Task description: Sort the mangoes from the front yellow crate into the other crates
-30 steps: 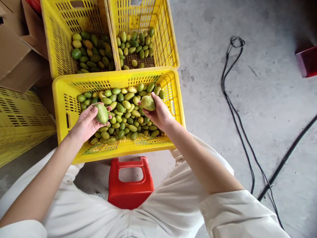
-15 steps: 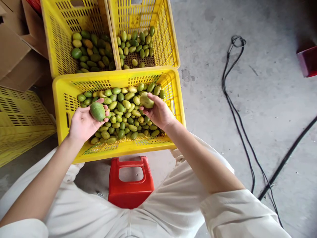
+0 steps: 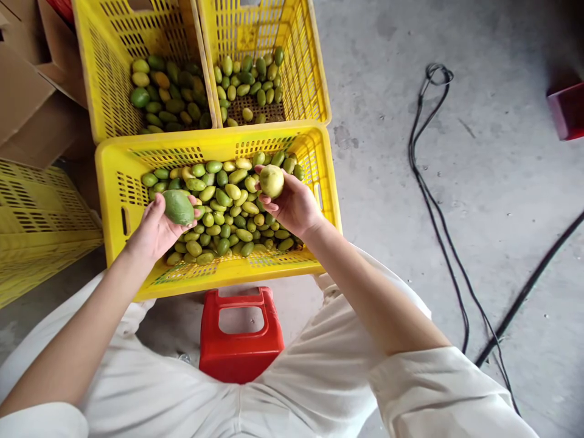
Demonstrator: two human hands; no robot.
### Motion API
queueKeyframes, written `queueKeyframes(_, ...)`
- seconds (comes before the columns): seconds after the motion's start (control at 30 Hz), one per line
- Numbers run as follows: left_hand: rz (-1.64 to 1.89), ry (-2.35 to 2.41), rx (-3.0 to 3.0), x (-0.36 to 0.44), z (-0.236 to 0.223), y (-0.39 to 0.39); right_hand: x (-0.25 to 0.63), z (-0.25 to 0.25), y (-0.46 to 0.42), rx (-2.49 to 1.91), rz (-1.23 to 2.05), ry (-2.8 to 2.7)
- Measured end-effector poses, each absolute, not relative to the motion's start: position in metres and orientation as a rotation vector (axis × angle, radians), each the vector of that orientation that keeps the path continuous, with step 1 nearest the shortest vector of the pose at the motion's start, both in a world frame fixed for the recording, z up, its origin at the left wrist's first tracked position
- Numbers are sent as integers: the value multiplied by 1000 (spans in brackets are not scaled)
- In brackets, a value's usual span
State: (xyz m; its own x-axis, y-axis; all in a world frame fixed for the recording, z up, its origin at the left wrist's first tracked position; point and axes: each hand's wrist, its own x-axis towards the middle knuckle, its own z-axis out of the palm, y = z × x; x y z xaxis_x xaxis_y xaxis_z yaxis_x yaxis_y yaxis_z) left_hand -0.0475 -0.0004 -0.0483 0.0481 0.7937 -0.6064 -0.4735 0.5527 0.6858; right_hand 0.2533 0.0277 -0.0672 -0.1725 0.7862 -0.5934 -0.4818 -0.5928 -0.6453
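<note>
My left hand (image 3: 157, 228) holds a green oval fruit (image 3: 179, 207), smooth and mango-like, with the palm turned up and the fingers curled round its underside. In my right hand (image 3: 294, 204) is a paler yellow-green fruit (image 3: 271, 181), one rounded end facing up. Both hands are over the front yellow crate (image 3: 214, 283), which holds many smaller green and yellow oval fruits (image 3: 232, 191) in a loose layer. The two held fruits are apart from each other and look larger than most of those below.
Behind stand two more yellow crates, the left one (image 3: 109, 85) and the right one (image 3: 305, 67), with similar fruits. A red plastic stool (image 3: 241, 359) is between my knees. Cardboard (image 3: 27, 97) and another yellow crate (image 3: 45, 237) lie left; black cables (image 3: 431, 201) cross the floor right.
The fruit in my right hand has been turned, so a paler rounded end now faces up. My left fingers have shifted round the green fruit, turning it slightly.
</note>
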Motion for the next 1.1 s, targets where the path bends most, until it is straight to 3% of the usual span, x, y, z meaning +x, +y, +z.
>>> queueKeyframes(1.1,1026,1173,309,-47,-49,4,241,-61,16,-1225,1804,-477)
